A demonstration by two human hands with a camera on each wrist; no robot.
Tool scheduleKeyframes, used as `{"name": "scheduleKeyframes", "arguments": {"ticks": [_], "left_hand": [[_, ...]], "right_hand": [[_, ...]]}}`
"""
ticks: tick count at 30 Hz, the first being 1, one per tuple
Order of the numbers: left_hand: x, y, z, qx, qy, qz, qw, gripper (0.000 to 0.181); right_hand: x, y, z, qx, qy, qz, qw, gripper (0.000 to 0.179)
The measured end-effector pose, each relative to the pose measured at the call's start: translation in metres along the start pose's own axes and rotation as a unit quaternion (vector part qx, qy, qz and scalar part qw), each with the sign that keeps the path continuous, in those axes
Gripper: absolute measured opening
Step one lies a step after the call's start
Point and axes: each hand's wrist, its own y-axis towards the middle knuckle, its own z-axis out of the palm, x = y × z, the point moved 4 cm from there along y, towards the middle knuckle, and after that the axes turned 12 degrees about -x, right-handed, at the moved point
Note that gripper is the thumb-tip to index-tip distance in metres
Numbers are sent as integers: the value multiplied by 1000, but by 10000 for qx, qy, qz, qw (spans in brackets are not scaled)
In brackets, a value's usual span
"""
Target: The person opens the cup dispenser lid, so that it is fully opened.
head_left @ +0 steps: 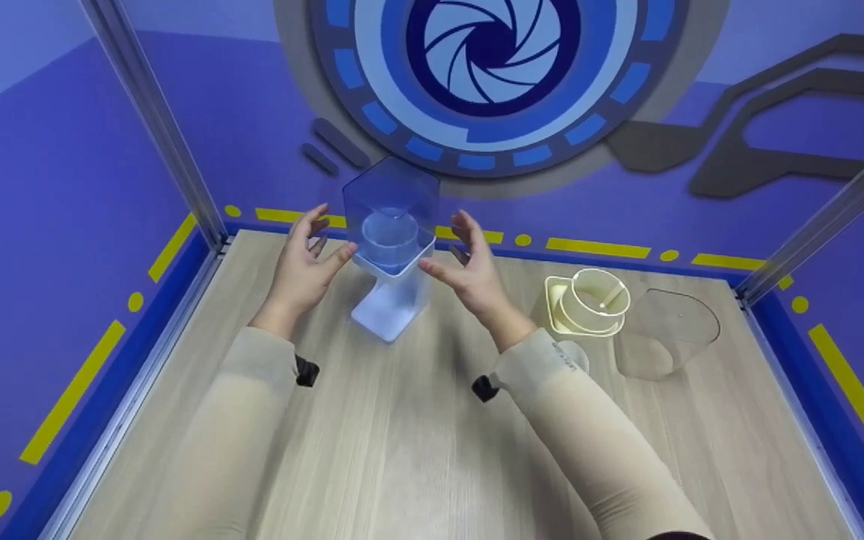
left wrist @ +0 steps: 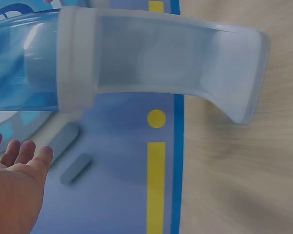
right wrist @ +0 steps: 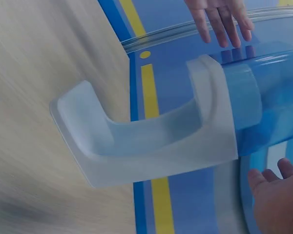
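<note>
A dispenser with a see-through blue hopper (head_left: 394, 191) on a pale bluish-white stand (head_left: 387, 311) rises upright near the back of the table. To its left is my left hand (head_left: 301, 270), its fingers spread and loosely bent. On the other side my right hand (head_left: 473, 274) mirrors it, palm facing the dispenser. Both thumbs point towards the stand's upper rim; in the wrist views the visible fingers are apart from the hopper. Within the hopper a round blue collar (right wrist: 244, 95) shows through. Neither hand grips anything.
Right of the hands sits a cream stand (head_left: 563, 319) with a round collar. Beside it lies a clear, brownish-tinted container (head_left: 672, 330). A pale round piece (head_left: 574, 355) is partly hidden by the right sleeve. Patterned walls and metal posts (head_left: 169, 135) border the table.
</note>
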Motion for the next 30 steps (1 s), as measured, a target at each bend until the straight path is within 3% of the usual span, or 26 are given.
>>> {"name": "scheduleKeyframes", "arguments": {"ticks": [2, 6, 13, 21, 30], "left_hand": [[3, 2, 1, 6, 31, -135, 9999, 84], [9, 4, 6, 46, 20, -302, 9995, 80], [13, 8, 14, 44, -396, -209, 9990, 71], [18, 13, 22, 78, -463, -337, 9983, 61], [28, 14, 28, -148, -528, -210, 9983, 55]], "right_hand": [[-4, 2, 7, 62, -224, 49, 9997, 121], [-13, 6, 17, 204, -714, 209, 9970, 124], [-16, 10, 32, 235, -1199, 413, 9916, 139], [-22, 19, 40, -232, -1234, 459, 9910, 145], [-34, 22, 53, -489, -1012, 72, 9936, 130]]}}
